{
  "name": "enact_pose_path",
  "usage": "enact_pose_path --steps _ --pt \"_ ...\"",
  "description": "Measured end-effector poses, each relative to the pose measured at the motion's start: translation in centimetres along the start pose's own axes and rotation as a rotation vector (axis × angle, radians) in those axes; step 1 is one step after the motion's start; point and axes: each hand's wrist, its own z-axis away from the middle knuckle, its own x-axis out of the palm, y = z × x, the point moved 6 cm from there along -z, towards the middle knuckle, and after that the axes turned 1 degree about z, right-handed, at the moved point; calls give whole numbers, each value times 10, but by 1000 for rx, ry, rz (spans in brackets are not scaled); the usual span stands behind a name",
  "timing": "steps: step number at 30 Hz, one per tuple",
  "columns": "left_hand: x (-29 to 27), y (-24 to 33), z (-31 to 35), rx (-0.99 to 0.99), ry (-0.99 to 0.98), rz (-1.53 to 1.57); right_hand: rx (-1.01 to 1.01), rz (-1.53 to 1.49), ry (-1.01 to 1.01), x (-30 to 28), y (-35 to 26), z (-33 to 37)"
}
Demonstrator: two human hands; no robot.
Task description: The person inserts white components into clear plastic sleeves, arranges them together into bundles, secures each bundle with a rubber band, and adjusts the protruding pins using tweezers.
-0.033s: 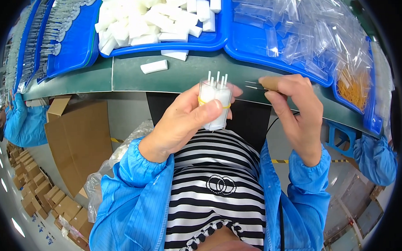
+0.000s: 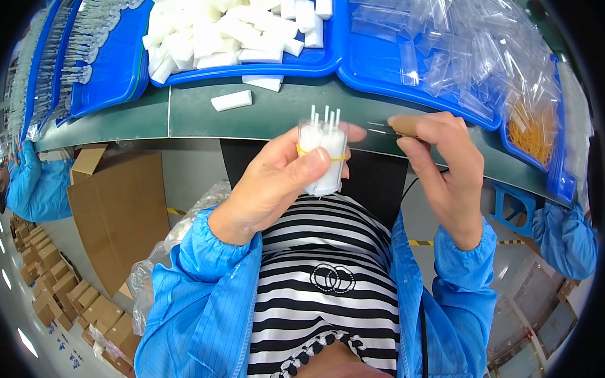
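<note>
My left hand [image 2: 272, 173] is closed around a small clear plastic container [image 2: 327, 176], which stands nearly upright in front of my chest. White material fills it, and several thin white sticks [image 2: 328, 116] poke out of its top. A yellow rubber band [image 2: 339, 159] circles it, with my thumb pressing near the band. To the right, my right hand [image 2: 448, 164] pinches a pair of tweezers [image 2: 380, 127]. Their two thin metal tips point left towards the container, apart from it. Fingers hide the rest of the tweezers.
White foam blocks [image 2: 224, 35] fill a blue tray [image 2: 245, 74], and one loose block [image 2: 232, 100] lies on the green table [image 2: 193, 119]. Clear plastic sleeves [image 2: 451, 50] and yellow rubber bands [image 2: 530, 136] lie at the right. Syringe-like parts [image 2: 90, 36] are far left. Other workers sit on both sides.
Both hands have shifted very slightly left, the container and tweezers with them. The holds look the same.
</note>
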Motion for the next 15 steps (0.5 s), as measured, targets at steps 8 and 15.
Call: enact_pose_path --steps 8,15 --pt "6 0 -3 -39 -38 119 22 -88 36 9 8 6" --pt "9 3 -5 -3 -34 115 14 -95 31 12 11 9"
